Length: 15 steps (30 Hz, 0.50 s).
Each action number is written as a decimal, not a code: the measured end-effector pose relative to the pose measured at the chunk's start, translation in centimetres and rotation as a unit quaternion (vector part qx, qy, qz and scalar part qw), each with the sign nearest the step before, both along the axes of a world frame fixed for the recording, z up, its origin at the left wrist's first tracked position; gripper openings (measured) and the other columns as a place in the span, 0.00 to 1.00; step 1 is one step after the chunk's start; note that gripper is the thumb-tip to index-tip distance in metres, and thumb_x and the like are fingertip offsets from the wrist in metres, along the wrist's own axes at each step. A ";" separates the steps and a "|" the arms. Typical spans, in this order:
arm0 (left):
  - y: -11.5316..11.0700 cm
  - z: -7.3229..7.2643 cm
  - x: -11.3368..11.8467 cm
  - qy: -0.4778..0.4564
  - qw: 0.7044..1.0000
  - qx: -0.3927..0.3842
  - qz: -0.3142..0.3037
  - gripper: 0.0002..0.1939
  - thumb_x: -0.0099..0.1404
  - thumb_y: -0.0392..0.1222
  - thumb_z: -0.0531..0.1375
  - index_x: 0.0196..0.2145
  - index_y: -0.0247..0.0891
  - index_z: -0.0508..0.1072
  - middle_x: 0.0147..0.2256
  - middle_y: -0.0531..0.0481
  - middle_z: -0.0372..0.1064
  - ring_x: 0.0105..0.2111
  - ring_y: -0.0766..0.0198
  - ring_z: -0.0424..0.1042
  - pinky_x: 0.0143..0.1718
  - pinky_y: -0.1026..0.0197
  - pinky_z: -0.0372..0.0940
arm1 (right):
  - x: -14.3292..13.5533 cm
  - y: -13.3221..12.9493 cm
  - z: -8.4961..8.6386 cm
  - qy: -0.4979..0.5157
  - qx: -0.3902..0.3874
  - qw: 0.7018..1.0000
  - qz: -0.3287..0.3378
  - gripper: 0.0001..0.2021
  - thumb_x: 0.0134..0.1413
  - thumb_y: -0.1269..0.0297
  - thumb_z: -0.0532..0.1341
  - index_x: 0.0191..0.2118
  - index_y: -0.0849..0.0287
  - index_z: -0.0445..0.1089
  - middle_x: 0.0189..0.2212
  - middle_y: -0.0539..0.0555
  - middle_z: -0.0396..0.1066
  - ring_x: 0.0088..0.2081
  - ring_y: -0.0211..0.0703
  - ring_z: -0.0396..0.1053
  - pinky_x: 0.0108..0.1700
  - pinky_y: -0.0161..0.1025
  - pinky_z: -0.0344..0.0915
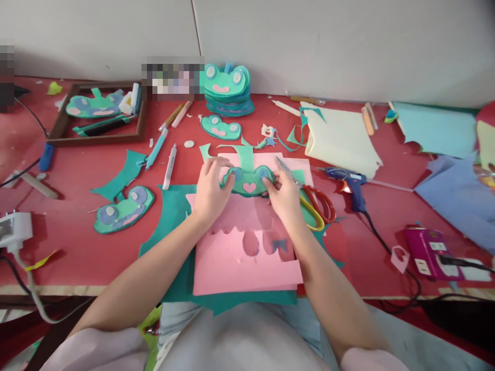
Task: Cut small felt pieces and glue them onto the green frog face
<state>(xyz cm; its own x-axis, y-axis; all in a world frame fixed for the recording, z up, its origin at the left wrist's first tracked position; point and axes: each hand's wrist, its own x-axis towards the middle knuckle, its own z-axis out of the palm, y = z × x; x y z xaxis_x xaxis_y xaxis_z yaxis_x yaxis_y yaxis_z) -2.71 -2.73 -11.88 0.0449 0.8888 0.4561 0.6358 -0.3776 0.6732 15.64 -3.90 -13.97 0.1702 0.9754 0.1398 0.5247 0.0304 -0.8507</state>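
A green frog-face cutout [249,178], which looks like felt, has blue eye circles and a pink heart in its middle. My left hand [212,188] grips its left end, with the thumb on the left eye. At the other end, my right hand [284,193] pinches it near the right eye. Under the hands lie pink sheets [232,265] with cut-out holes, on top of a larger teal sheet [174,221]. Scissors [331,206] with red and yellow handles lie partly hidden beside my right hand. Green scraps [245,154] lie just behind the frog face.
A blue glue gun [353,183] and a purple power strip [429,252] are at right. Several stacked frog faces [226,85] stand at the back. Another frog face [124,211], markers [170,165] and a brown tray [96,139] are at left. Cream [340,136] and blue [464,198] sheets lie right.
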 end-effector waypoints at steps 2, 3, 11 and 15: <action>-0.5 0.3 0.3 0.052 0.997 0.008 -0.048 0.07 0.62 0.32 0.55 0.37 0.38 0.69 0.42 0.47 0.67 0.45 0.61 0.68 0.49 0.56 0.64 | 0.0 0.1 0.0 -0.011 0.007 1.000 -0.011 0.05 0.54 0.63 0.58 0.37 0.56 0.65 0.25 0.50 0.67 0.21 0.41 0.66 0.27 0.41 0.66; -0.7 0.4 0.5 0.080 0.994 0.004 -0.076 0.06 0.62 0.32 0.55 0.37 0.38 0.70 0.42 0.47 0.67 0.44 0.61 0.68 0.48 0.57 0.65 | 0.0 0.1 0.1 -0.029 0.013 0.999 -0.013 0.04 0.54 0.64 0.58 0.37 0.56 0.65 0.26 0.51 0.68 0.22 0.41 0.67 0.28 0.42 0.66; -2.3 0.7 1.4 0.261 0.951 -0.040 -0.161 0.12 0.68 0.37 0.50 0.44 0.34 0.71 0.42 0.44 0.70 0.44 0.57 0.71 0.45 0.56 0.68 | -0.5 -0.1 0.7 -0.154 0.086 0.984 -0.020 0.09 0.54 0.70 0.59 0.42 0.59 0.67 0.43 0.61 0.71 0.42 0.50 0.70 0.43 0.48 0.67; -2.4 0.9 1.2 0.264 0.948 -0.052 -0.171 0.12 0.68 0.36 0.51 0.46 0.36 0.70 0.42 0.46 0.70 0.45 0.59 0.71 0.44 0.58 0.69 | 0.6 -0.4 2.2 -0.163 0.120 0.978 -0.047 0.11 0.54 0.70 0.58 0.45 0.59 0.68 0.41 0.60 0.70 0.41 0.47 0.70 0.40 0.43 0.68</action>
